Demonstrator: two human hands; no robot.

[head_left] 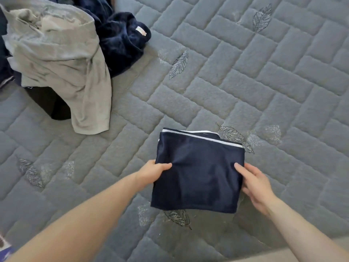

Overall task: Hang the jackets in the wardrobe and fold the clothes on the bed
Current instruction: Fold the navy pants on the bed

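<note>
While both hands are on it, the folded navy blue cloth garment with thin white stripes along its far edge [198, 173] sits near the front middle of the bed, lying on the grey quilted bed cover with a brick pattern and stitched leaf shapes [245, 72]. It's folded into a neat-ish rectangle, a bit skewed, with the striped edge pointing away from the person.

Left hand [153, 173] has the garment's left edge pinched: thumb lying on top of the fabric, the other fingers tucked under it where I can't see them. Right hand [255, 186] is at the right edge, and its fingers [240, 168] curl in around that edge, with one fingertip lying on top of the cloth. So both hands are grasping the folded piece, one per side. Bare forearms come in from the near corners.

Over at the far left there's a messy heap that hasn't been folded: a crumpled light grey cotton garment [56, 57] draped on top, hanging down toward the near side, with a dark navy fuzzy fleece piece with a small pale label [122, 40] bunched up just to its right and behind it. Something black [49, 104] pokes out from under the grey one, can't tell what it is. That heap is well apart from the folded piece.
</note>
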